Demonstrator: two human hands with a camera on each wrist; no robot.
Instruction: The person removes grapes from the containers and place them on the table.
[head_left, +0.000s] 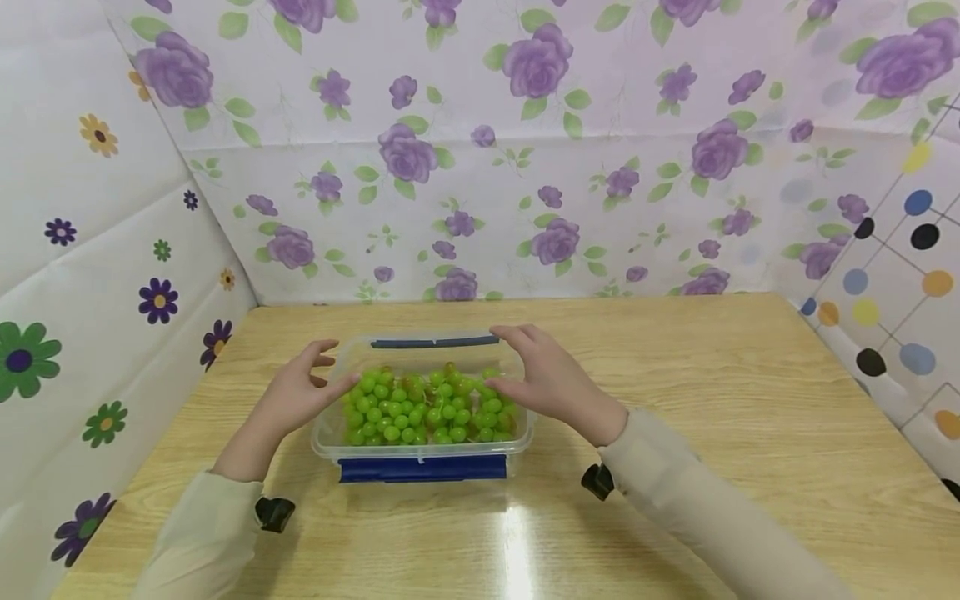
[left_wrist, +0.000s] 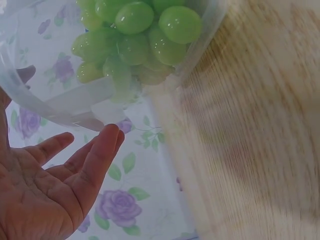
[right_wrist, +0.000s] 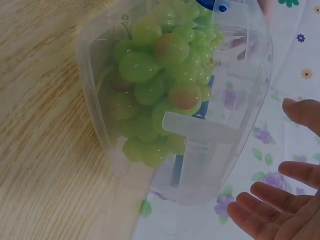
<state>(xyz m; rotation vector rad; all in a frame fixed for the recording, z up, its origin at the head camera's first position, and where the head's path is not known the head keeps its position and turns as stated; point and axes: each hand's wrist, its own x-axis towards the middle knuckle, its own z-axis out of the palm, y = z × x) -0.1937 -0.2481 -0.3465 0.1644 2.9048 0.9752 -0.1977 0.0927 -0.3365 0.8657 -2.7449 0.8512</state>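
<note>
A clear plastic container (head_left: 420, 451) with blue clasps along its long sides stands on the table. Bunches of green grapes (head_left: 408, 408), a few tinged brownish, fill much of it. At its left end is my left hand (head_left: 296, 396), fingers spread and thumb reaching toward the rim. My right hand (head_left: 555, 375) is beside the right end in a similar pose, its fingers extended. In the left wrist view, the left fingertips (left_wrist: 107, 132) are close to the container's wall; contact is unclear. The right wrist view has a gap between the right hand (right_wrist: 285, 205) and the container.
The light wooden table (head_left: 697, 400) extends on both sides of the container. Behind it rises a wall covering (head_left: 465, 167) with purple flowers. Patterned coverings also border the left (head_left: 112, 292) and right (head_left: 892, 292) sides.
</note>
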